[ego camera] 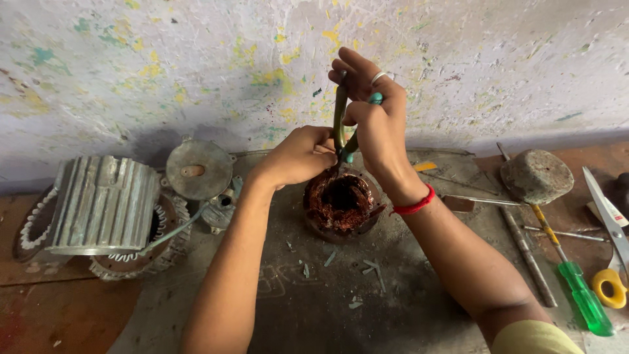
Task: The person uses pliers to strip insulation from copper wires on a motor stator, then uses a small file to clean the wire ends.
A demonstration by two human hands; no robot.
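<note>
A round motor stator [341, 204] wound with reddish copper wire stands upright on the dark work surface [314, 301], close to the wall. My right hand [375, 115] is raised above it and closed around the handles of a pair of pliers [342, 124] with green tips, jaws pointing down into the windings. My left hand [300, 156] rests on the stator's top left rim, fingers curled at the wire right beside the plier jaws. A red thread band circles my right wrist.
A finned grey motor housing [101, 204] lies at the left with coil parts under it, beside a round metal end cover [198, 169]. At the right are a stone-headed hammer [536, 176], metal rods, a green-handled screwdriver [583, 295] and scissors [612, 229]. Small scraps litter the surface.
</note>
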